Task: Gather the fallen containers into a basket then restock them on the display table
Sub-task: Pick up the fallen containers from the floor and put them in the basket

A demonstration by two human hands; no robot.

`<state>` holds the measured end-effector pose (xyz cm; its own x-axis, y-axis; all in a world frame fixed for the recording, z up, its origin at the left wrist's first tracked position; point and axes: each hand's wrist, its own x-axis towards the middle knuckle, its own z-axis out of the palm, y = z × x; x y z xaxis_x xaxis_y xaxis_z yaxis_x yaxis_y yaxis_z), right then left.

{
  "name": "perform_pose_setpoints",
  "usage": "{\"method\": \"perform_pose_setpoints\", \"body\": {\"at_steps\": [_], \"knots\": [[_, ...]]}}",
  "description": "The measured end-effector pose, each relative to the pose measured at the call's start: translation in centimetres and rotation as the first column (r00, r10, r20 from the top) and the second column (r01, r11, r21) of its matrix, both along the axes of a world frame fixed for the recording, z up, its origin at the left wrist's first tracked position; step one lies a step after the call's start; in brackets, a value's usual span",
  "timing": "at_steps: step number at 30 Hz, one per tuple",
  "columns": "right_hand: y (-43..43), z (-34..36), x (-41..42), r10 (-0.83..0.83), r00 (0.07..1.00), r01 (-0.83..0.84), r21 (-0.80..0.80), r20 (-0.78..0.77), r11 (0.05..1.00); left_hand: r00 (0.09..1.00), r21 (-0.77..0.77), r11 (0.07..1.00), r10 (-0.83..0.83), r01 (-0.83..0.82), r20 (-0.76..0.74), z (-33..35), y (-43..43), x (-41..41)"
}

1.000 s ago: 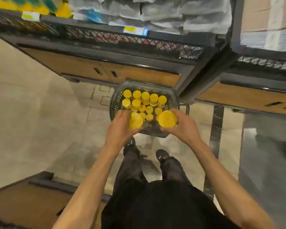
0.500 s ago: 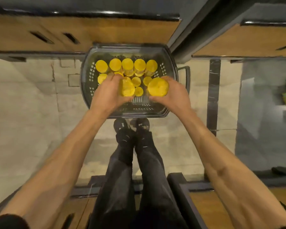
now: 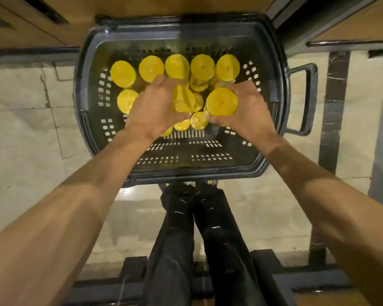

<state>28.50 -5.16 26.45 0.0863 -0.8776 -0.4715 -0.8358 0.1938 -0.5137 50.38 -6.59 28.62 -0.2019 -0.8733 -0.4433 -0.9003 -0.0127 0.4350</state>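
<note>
A black plastic basket point(image 3: 272, 120) sits on the floor right below me, holding several containers with yellow lids point(image 3: 177, 66). Both of my hands are inside the basket. My left hand point(image 3: 155, 107) is wrapped around one yellow-lidded container point(image 3: 182, 98). My right hand point(image 3: 248, 109) grips another yellow-lidded container point(image 3: 222, 101). The two held containers hang just above the near rows of lids. Their bodies are hidden by my fingers and the lids.
The basket's side handle point(image 3: 305, 98) sticks out to the right. Wood-fronted display cabinets point(image 3: 42, 23) stand just beyond the basket. My legs and dark shoes point(image 3: 192, 195) are on the tiled floor point(image 3: 27, 129) at the basket's near edge. A dark ledge point(image 3: 296, 281) runs along the bottom.
My view has dropped much closer to the basket, and both hands with their containers have gone down into it. The upper shelves have left the view.
</note>
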Motion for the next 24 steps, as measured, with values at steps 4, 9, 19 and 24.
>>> {"method": "perform_pose_setpoints", "body": {"at_steps": [4,9,19,24], "knots": [[-1.1,-3.4,0.1,0.030,0.999,-0.030,0.006,-0.017,1.000,1.000,0.017,1.000,-0.011,0.011,0.025,-4.4,-1.1,-0.6],[-2.7,-7.0,1.0,0.079,0.996,-0.080,-0.034,-0.033,0.996,0.998,0.013,1.000,-0.006,0.005,0.065,-7.9,-1.3,-1.8],[-3.9,-10.2,1.5,0.086,0.993,-0.090,-0.048,-0.075,0.995,0.987,-0.040,0.999,-0.008,0.015,0.159,-11.0,-2.1,-2.2],[-3.5,-11.5,1.8,0.047,0.994,-0.053,-0.059,-0.096,0.997,0.980,-0.070,0.996,-0.032,0.046,0.195,-12.4,-1.8,-2.2]]}}
